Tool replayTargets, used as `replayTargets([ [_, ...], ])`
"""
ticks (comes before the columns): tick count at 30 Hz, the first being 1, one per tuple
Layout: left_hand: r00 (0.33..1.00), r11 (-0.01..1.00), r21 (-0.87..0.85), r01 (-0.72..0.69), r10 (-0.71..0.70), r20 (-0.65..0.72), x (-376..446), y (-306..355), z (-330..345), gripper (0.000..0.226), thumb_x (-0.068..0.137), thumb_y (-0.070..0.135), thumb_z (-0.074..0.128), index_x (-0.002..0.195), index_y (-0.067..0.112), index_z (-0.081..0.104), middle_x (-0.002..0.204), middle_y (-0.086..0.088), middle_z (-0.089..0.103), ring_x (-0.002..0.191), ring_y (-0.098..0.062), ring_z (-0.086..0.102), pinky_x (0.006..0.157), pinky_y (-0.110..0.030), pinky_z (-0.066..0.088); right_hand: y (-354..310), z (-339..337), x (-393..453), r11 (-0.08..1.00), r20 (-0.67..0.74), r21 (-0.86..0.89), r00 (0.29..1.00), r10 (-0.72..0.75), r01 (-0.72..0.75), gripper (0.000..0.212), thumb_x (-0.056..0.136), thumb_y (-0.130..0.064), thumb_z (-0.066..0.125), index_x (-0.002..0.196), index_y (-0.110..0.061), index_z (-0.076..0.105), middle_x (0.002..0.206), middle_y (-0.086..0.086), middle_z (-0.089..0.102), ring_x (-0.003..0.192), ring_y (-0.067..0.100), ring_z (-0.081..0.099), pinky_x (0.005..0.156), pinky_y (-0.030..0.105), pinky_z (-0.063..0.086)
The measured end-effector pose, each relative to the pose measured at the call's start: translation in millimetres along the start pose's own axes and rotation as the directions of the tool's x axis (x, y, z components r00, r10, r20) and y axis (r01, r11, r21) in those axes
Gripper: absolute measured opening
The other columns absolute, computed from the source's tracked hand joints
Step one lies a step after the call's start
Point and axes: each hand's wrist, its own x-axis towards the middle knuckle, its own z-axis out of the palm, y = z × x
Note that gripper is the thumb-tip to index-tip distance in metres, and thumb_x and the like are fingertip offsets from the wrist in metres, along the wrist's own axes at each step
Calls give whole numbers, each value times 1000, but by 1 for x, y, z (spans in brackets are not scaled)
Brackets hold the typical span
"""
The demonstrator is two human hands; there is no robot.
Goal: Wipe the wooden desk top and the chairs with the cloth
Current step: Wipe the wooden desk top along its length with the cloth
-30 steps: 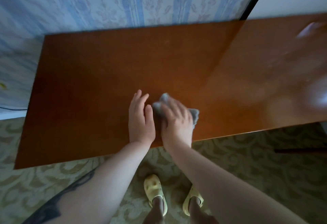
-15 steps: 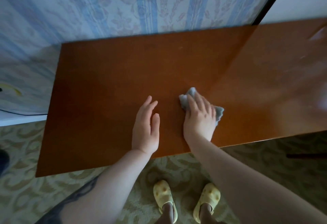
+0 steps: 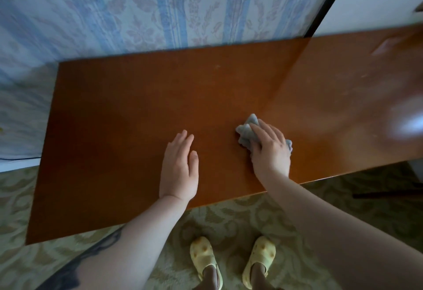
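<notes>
The wooden desk top (image 3: pixel 128 115) fills the middle of the head view, glossy brown, with a bright glare at its right end. A small grey cloth (image 3: pixel 246 132) lies crumpled on it near the front edge. My right hand (image 3: pixel 270 150) presses down on the cloth with fingers laid flat over it, hiding most of it. My left hand (image 3: pixel 179 170) rests palm down on the bare wood, fingers straight, a hand's width left of the cloth. No chair is clearly in view.
Blue striped wallpaper (image 3: pixel 160 7) backs the desk. A dark vertical edge (image 3: pixel 325 3) and a white surface stand at the back right. Patterned green carpet (image 3: pixel 229 218) lies below, with my feet in yellow clogs (image 3: pixel 203 255). A dark bar (image 3: pixel 389 194) shows under the desk's right end.
My right hand has slid the cloth to the right along the desk, away from the left hand. The left hand stays flat on the wood. The camera has shifted a little.
</notes>
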Motion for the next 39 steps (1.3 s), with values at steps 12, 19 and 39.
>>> replayTargets([
  [12,981,965,181,-190,182,60,-2,6,1,51,98,38,24,137,21,51,150,2,40,144,-17,25,120,-39,9,28,-35,-23,942,409,88,850,-331,324,45,88,-8,61,124,-34,63,136,-18,51,126,8,36,96,15,14],
  [19,999,999,-12,37,-37,-32,-2,85,50,41,98,22,41,138,23,51,154,4,33,146,-14,17,119,-34,0,59,-17,-46,993,-170,60,980,108,-99,47,79,-4,69,121,-24,66,134,-4,58,122,24,48,98,43,37],
  [39,960,881,385,276,-273,-63,28,133,109,52,100,34,30,152,28,24,160,4,15,149,-17,5,121,-39,4,147,-52,45,946,197,-83,936,-293,313,40,96,-28,48,136,-31,49,140,-7,47,127,19,38,102,46,42],
])
